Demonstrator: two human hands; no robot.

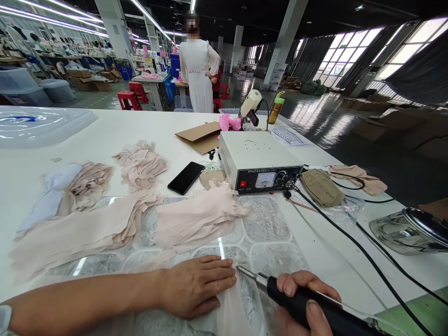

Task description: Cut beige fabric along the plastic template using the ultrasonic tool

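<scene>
My left hand (203,285) lies flat, fingers stretched out, on a thin pale fabric piece (229,310) spread over a clear patterned mat (269,221). My right hand (304,298) is wrapped round the black handle of an ultrasonic cutter (289,291). Its metal tip is just right of my left fingertips, by the fabric's edge; whether it touches the cloth I cannot tell. Beyond my hands lie a stack of beige fabric pieces (199,214) and a longer stack (87,228) to the left.
A white control box (259,154) with a cable (350,238) stands behind the mat. Around it are a phone (185,178), cardboard (201,136), brown pattern pieces (322,187) and a glass jar (409,231). A person (199,70) stands beyond the table.
</scene>
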